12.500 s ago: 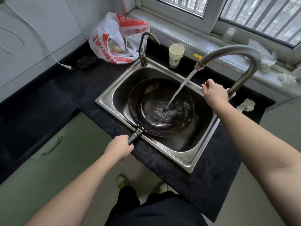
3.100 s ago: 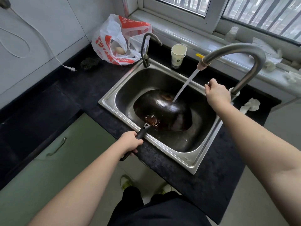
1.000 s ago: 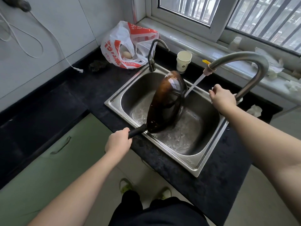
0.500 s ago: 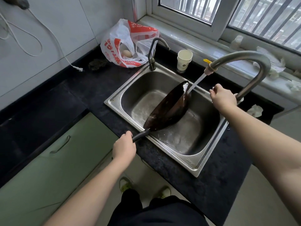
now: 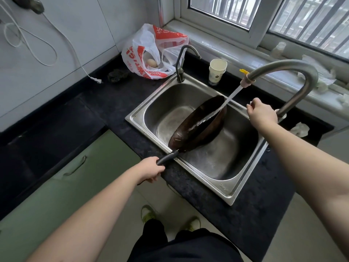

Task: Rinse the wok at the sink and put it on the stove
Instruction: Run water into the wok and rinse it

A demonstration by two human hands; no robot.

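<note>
A dark wok (image 5: 200, 123) stands tilted on its edge inside the steel sink (image 5: 222, 188), its hollow side turned to the right. Water from the big curved tap (image 5: 294, 70) streams onto the wok's inside. My left hand (image 5: 151, 169) grips the wok's black handle at the sink's front rim. My right hand (image 5: 261, 113) is closed around the tap's lever at the base of the tap, on the sink's right side. No stove is in view.
A red and white plastic bag (image 5: 151, 53) with an egg lies behind the sink on the black counter (image 5: 105, 108). A small thin tap (image 5: 181, 63) and paper cups (image 5: 217, 72) stand at the sink's back edge. A white cable hangs at left.
My left hand has rolled the wok further, so its hollow now faces right and the water runs along its inside. My right hand has stayed on the tap lever.
</note>
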